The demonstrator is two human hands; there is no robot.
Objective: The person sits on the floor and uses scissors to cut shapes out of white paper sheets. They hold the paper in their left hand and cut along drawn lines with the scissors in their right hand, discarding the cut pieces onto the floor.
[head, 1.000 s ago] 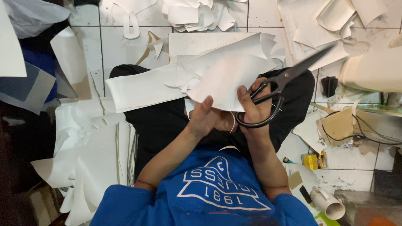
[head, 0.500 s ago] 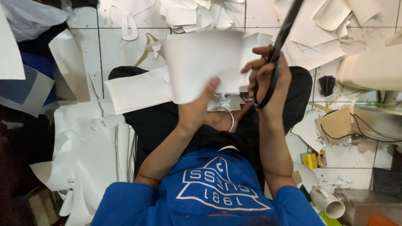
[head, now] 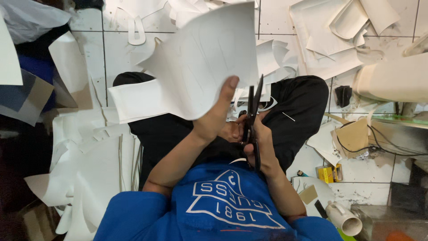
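Scissors, dark and pointing upward, are meeting the lower edge of a white sheet; the right hand is closing around their handles while the left hand is pinching that sheet, thumb up, holding it taut above the lap; white offcuts are littering the tiled floor beyond the sheet.

We find little open room: white offcuts crowd the tiled floor ahead, and a heap of white sheets blocks our left. Cardboard scraps and a yellow box hem our right. Only our black-trousered lap under the raised sheet lies open.
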